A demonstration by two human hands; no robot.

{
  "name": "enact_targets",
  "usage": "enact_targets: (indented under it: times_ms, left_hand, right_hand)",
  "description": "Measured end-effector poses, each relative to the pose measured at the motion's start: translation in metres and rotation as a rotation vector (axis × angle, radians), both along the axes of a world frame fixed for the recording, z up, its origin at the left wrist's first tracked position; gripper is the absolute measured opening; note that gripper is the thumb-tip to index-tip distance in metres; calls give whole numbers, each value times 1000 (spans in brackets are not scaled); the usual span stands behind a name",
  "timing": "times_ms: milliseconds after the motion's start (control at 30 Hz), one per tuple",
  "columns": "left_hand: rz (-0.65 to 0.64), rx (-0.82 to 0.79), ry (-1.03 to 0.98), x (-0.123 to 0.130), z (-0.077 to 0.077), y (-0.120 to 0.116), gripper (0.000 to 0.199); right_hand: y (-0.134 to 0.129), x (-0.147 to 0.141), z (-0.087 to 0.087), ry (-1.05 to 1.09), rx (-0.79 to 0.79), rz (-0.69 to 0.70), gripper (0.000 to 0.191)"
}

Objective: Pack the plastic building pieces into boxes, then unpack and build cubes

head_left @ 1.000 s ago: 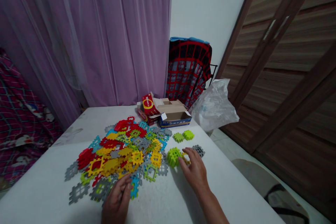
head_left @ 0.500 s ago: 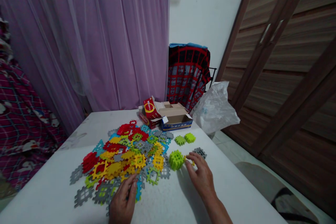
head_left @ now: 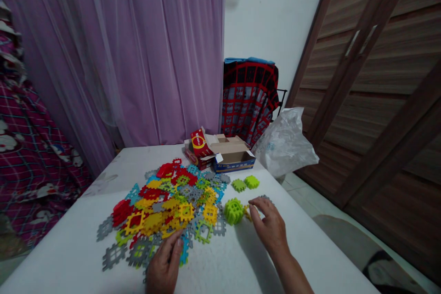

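A heap of interlocking plastic tiles (head_left: pixel 155 223) in red, yellow, grey, blue and green spreads over the left and middle of the white table (head_left: pixel 220 266). My left hand (head_left: pixel 164 262) rests at the heap's front edge, fingers loosely bent and thumb apart, with nothing visible in it. My right hand (head_left: pixel 270 227) hovers over a yellow tile (head_left: pixel 247 212), its thumb and fingers apart; the hand partly hides this tile. Just left of it stands a stack of light-green tiles (head_left: pixel 234 211). Behind the fingers a grey tile (head_left: pixel 267 199) shows only in part.
Two green tile groups, one darker (head_left: pixel 239 185) and one brighter (head_left: pixel 251 182), lie beyond the stack. At the table's back are a red box (head_left: pixel 200 144) and an open blue carton (head_left: pixel 236 165). A clear plastic bag (head_left: pixel 285 142) stands at the right edge.
The view has shifted slightly, moving everything a little to the right. My right hand has drawn slightly away from the green stack, and more of the yellow tile shows.
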State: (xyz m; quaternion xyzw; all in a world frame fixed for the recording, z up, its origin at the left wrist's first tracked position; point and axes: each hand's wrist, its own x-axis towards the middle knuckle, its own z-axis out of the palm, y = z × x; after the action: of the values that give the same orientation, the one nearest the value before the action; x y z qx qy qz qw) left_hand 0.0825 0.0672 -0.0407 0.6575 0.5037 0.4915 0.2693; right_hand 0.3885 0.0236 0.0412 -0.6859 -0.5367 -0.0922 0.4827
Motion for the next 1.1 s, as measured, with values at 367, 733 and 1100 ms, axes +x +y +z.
enact_targets:
  times_ms: [367,733,1100]
  left_hand:
    - [62,-63,11,3,6,-2,48]
    - [99,-80,-84,11,19,-17,46]
    - [-13,-85,-18,6,23,-14,51]
  right_hand:
    - [20,6,37,41,148,-13,26]
    - [15,12,36,88,129,22,25]
    - [13,-3,44,35,131,94,22]
